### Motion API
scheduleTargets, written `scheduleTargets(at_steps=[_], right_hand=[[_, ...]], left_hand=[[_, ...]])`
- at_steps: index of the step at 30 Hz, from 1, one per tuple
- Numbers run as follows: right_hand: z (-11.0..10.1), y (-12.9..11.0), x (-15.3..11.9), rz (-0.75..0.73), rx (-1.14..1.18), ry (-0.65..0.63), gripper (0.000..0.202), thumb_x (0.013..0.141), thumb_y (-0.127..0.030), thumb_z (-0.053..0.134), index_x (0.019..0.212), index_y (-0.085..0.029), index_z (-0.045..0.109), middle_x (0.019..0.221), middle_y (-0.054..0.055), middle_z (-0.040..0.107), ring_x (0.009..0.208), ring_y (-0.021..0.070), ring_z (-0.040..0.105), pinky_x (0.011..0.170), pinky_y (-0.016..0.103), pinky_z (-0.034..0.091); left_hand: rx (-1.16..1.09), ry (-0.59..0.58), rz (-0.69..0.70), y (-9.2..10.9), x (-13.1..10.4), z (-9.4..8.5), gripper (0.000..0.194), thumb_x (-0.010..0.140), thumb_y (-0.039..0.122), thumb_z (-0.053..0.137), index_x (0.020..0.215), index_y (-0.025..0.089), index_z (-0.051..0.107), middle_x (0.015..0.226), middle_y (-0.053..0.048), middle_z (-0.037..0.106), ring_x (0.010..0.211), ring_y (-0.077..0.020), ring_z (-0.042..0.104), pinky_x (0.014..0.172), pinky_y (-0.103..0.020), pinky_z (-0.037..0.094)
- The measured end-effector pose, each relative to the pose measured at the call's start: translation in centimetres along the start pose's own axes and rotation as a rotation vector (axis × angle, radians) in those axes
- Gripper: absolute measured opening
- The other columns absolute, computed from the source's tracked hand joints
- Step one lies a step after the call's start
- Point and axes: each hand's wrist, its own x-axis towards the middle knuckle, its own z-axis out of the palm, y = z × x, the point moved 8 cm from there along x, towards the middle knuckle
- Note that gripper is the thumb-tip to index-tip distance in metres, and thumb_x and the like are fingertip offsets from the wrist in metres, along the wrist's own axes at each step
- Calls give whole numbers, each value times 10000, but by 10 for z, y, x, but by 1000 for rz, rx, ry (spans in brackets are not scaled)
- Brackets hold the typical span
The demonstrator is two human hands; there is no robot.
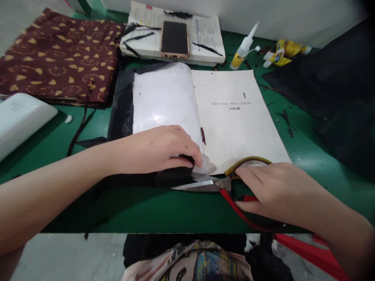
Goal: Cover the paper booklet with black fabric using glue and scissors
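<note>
Open scissors (225, 183) are being gripped by the right hand (272, 189), while at the open book's (231, 121) near edge a black sheet (177, 172) is being pinched by the left hand (168, 148).

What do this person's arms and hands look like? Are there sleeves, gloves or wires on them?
The left hand and right hand are human and bare: no gloves, rings or wires show. The left forearm and right forearm show no sleeve, watch or bracelet. Below, a pale printed garment with multicoloured patches is visible.
</note>
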Motion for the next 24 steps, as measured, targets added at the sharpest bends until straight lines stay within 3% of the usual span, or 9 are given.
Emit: scheduleTargets(at_steps=[11, 24], right_hand=[[1, 10, 14, -55, 17, -39, 398, 931, -520, 430, 869, -149, 560, 676, 37, 600, 570, 213, 600, 499, 315, 265], [2, 15, 11, -142, -13, -17, 353, 952, -482, 423, 849, -159, 525, 671, 31, 583, 549, 193, 563, 499, 308, 214]], left_hand=[[-49, 18, -13, 1, 0, -1, 162, 930, 140, 546, 992, 216, 675, 1031, 6, 735, 959, -139, 645, 928, -259, 419], [-33, 7, -7, 1, 0, -1, 166, 942, 151, 530, 976, 221, 677, 1011, 5, 735, 935, -144, 640, 940, -271, 407]])
